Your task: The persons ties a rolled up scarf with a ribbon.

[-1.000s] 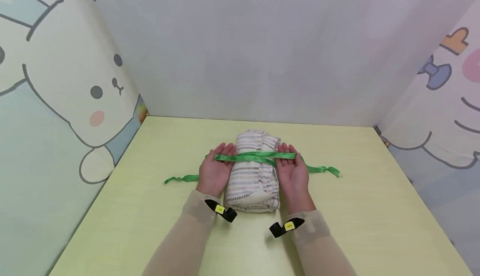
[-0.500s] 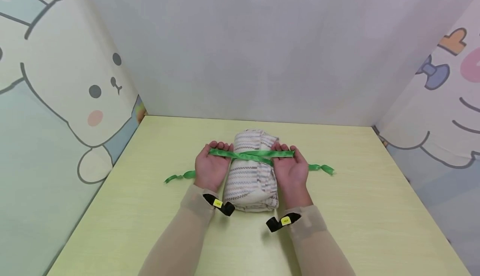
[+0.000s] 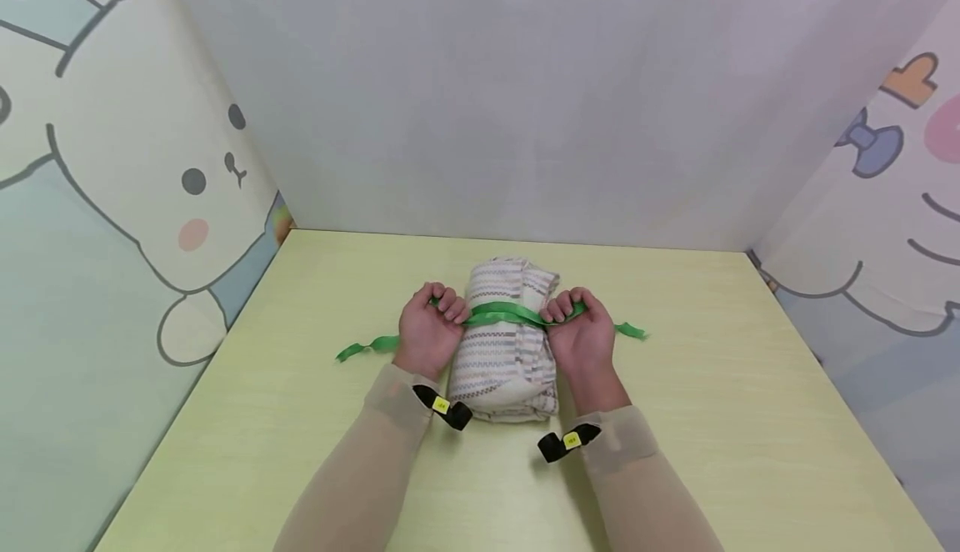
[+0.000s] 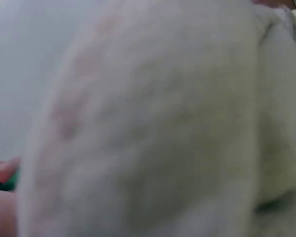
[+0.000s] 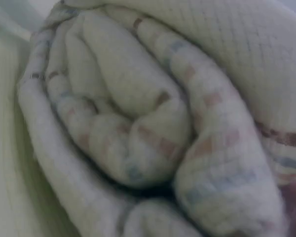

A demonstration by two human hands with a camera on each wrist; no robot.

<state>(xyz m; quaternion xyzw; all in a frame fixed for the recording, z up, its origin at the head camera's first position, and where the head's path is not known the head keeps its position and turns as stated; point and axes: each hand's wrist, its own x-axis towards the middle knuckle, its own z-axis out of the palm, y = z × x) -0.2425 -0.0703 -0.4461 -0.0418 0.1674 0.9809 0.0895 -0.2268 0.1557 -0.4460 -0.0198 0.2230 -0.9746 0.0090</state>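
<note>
A white folded towel [image 3: 487, 373] with thin coloured stripes lies on the table, rolled into a thick bundle. Across its upper half runs a green satin ribbon [image 3: 502, 310]. At the bundle's left side, my left hand [image 3: 431, 333] curls its fingers round the ribbon. My right hand [image 3: 585, 335] grips the ribbon at the right side, palm up. Loose ribbon tails stick out beyond both hands. The left wrist view is filled by blurred towel [image 4: 153, 123], with a bit of hand [image 4: 2, 210] at the left edge. Layered folds of the towel [image 5: 153, 118] fill the right wrist view.
The pale yellow table [image 3: 750, 419] extends around the bundle. A plain grey wall [image 3: 510, 102] rises behind it, and panels with cartoon animals [image 3: 142, 152] flank both sides.
Both hands, earlier with fingers extended and the ribbon lying across them, have curled their fingers over it. The loose tail on the right has drawn inward. The towel has stayed in place.
</note>
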